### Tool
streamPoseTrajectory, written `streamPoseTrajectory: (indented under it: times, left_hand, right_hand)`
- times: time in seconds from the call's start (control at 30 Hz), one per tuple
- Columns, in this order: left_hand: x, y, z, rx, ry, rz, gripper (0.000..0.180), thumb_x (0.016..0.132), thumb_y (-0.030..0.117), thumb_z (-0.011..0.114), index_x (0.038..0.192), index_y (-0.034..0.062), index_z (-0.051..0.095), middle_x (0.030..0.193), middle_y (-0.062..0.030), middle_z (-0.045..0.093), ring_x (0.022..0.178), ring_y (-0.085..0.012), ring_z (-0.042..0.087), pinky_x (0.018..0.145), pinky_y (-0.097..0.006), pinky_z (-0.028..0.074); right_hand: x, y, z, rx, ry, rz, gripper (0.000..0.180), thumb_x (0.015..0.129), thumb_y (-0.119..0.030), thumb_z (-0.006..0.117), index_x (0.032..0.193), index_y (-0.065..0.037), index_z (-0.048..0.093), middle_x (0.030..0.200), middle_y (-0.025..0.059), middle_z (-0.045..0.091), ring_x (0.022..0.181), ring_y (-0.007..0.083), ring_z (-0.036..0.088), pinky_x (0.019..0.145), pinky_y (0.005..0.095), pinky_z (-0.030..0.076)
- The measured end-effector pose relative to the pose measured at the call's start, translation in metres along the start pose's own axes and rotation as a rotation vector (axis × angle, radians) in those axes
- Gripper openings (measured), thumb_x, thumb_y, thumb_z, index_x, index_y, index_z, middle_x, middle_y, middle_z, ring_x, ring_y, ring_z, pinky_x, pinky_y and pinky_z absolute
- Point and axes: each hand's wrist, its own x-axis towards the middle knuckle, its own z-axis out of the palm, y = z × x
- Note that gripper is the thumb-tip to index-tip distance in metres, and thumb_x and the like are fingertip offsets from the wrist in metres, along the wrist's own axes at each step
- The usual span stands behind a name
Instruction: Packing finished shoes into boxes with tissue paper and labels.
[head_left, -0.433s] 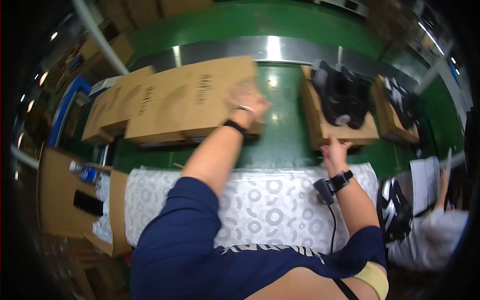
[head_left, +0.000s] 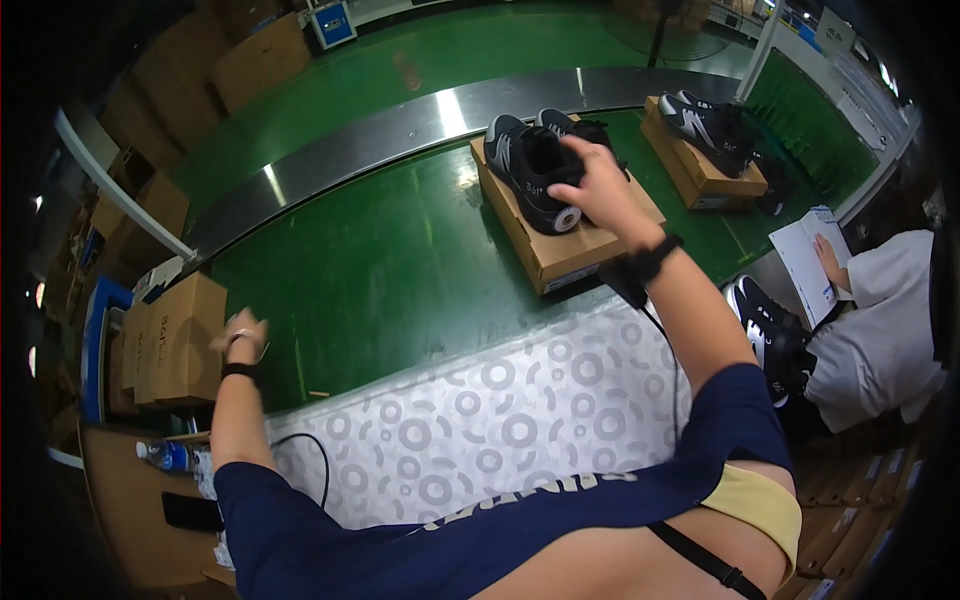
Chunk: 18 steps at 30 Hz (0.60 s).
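Observation:
A pair of black and grey sneakers point(head_left: 528, 170) sits on a brown shoebox point(head_left: 545, 255) on the green worktop. Over the pair is my right hand point(head_left: 608, 195), thumb and forefinger spread at the collar of the nearer shoe; its other fingers are partly hidden. At the far left, my left hand point(head_left: 240, 335) is against or close beside the end of a brown shoebox point(head_left: 185, 335), fingers apart and slightly blurred. More boxes stand tight behind that one.
A second sneaker pair point(head_left: 710, 125) rests on another shoebox point(head_left: 690, 170) to the right. A co-worker's hand point(head_left: 828, 258) touches white papers point(head_left: 800, 255). A carton point(head_left: 130, 510) at lower left bears a bottle point(head_left: 168, 456) and black phone point(head_left: 192, 512). A patterned white sheet point(head_left: 500, 400) covers the near edge.
The row of shoeboxes has moved left with my left hand. My right hand has gone from the front of the shoebox up to the sneakers. The view has turned rightward.

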Motion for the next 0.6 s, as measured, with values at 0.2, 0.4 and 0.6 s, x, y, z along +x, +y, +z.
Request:
streamPoseTrajectory:
  times: [0.2, 0.4, 0.6]
  left_hand:
    - [-0.239, 0.14, -0.077, -0.487, 0.587, 0.779, 0.076, 0.063, 0.032, 0.071, 0.128, 0.0144, 0.036, 0.129, -0.013, 0.039, 0.12, -0.0332, 0.035, 0.097, -0.061, 0.012]
    - [-0.307, 0.149, -0.081, -1.156, 0.931, 1.275, 0.089, 0.054, 0.027, 0.078, 0.128, 0.0061, 0.034, 0.124, -0.0197, 0.041, 0.114, -0.0349, 0.041, 0.095, -0.048, 0.03]
    - [-0.37, 0.114, -0.046, -2.291, -1.034, 0.685, 0.046, 0.086, 0.032, 0.052, 0.121, 0.0021, 0.043, 0.108, -0.0071, 0.055, 0.098, -0.0174, 0.054, 0.082, -0.027, 0.043]
  right_hand:
    - [0.015, -0.074, -0.032, 0.261, -0.269, -0.044, 0.028, 0.068, -0.012, 0.067, 0.09, 0.001, 0.055, 0.076, 0.0129, 0.06, 0.071, 0.0204, 0.058, 0.066, 0.0284, 0.045]
    - [-0.071, -0.19, -0.14, 0.851, -0.579, 0.02, 0.035, 0.068, -0.021, 0.069, 0.091, -0.002, 0.05, 0.081, 0.0005, 0.054, 0.075, 0.008, 0.051, 0.068, 0.0204, 0.042]
    - [-0.119, -0.182, -0.021, 1.056, -0.078, -0.15, 0.06, 0.078, -0.015, 0.064, 0.127, 0.002, 0.033, 0.113, 0.0109, 0.05, 0.098, 0.0116, 0.049, 0.085, 0.0246, 0.039]
